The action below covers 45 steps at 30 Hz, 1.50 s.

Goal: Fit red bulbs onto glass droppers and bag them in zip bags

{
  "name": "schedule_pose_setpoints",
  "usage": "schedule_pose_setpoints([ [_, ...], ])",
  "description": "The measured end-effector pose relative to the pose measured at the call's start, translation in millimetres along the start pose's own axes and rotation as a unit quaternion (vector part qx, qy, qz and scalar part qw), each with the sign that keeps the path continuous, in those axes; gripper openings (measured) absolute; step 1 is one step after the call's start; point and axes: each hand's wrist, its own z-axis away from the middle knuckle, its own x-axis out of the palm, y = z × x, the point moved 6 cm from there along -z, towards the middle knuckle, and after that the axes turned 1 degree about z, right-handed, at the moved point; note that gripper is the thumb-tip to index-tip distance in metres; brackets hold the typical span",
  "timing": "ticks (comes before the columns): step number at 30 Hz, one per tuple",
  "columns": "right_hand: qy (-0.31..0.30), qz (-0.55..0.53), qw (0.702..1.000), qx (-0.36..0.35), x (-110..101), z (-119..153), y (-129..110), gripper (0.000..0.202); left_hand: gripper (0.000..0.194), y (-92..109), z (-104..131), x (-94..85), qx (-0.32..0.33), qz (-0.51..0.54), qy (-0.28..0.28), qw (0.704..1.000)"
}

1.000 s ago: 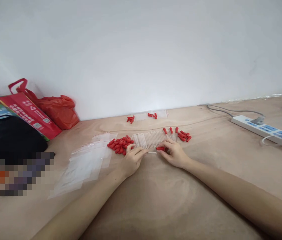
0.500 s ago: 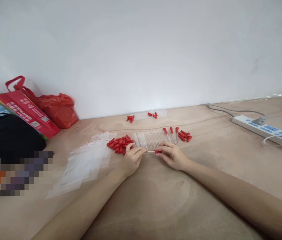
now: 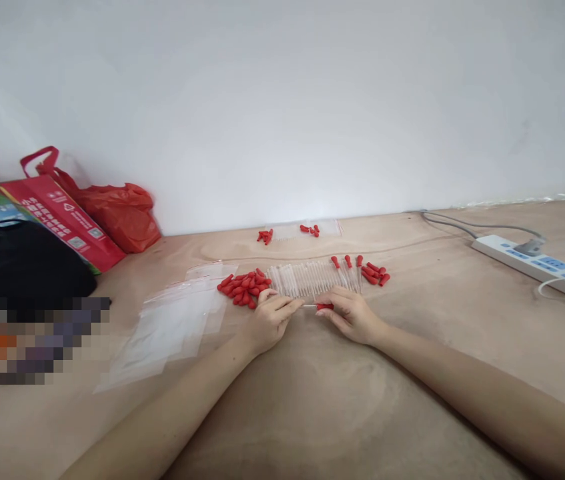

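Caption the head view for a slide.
Left hand holds a slim clear tube; right hand grips a red bulb-shaped cap at its end.

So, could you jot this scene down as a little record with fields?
Left grip: holds a thin clear tube
Right grip: holds a red bulb at the tube's end; too small to tell how far on
Ahead: row of clear tubes, three at right topped with red bulbs
Loose bulbs: larger pile left of the row, smaller group right
Far left: black bag, red plastic bag
Far right: white power strip
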Motion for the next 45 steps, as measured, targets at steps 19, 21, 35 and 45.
schedule_pose_setpoints([
  [19, -0.029, 0.206, 0.973, -0.099, 4, 2, -11, 0.016, 0.023, 19, -2, -2.2, 0.078, -0.147, 0.034, 0.985],
  [21, -0.021, 0.226, 0.968, -0.104, 3, 1, -14, 0.016, 0.02, 21, -2, -2.9, 0.074, -0.167, 0.036, 0.982],
  [35, 0.034, 0.272, 0.954, -0.123, 1, 2, -21, 0.013, 0.017, 22, -4, -9.4, 0.055, -0.145, 0.066, 0.986],
  [45, 0.023, 0.236, 0.962, -0.133, 5, -2, -23, 0.011, 0.017, 29, -5, -12.9, 0.07, -0.127, 0.097, 0.985],
])
